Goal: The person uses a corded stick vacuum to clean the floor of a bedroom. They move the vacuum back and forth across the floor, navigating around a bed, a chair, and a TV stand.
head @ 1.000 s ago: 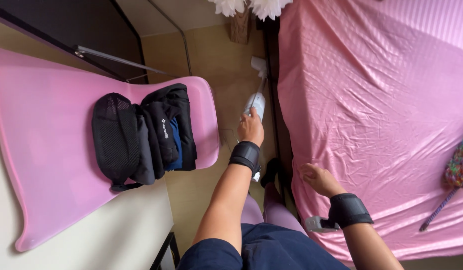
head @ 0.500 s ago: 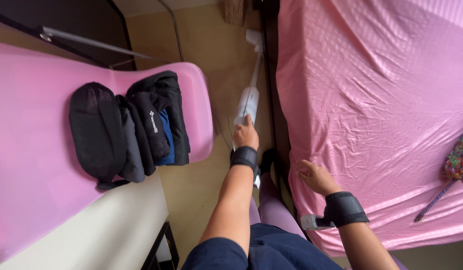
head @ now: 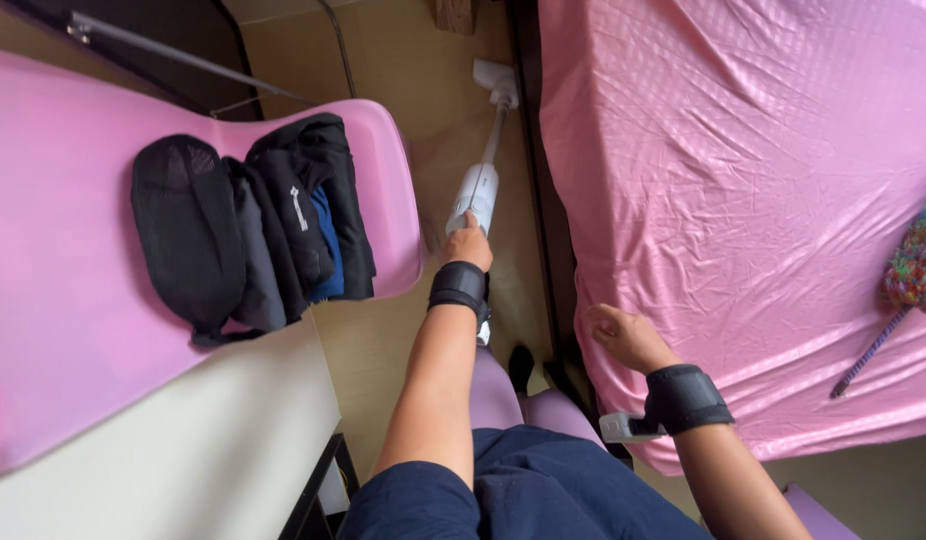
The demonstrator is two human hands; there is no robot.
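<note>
Left hand [head: 467, 246] grips white vacuum [head: 480, 190], hiding its handle.

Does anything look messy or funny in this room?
Nothing is spilled or broken. The left hand holds a white stick vacuum on the floor beside the bed. The pink bedsheet is wrinkled, a colourful duster lies on it, and dark clothes are piled on the pink mat. The right hand rests on the bed's edge.
</note>
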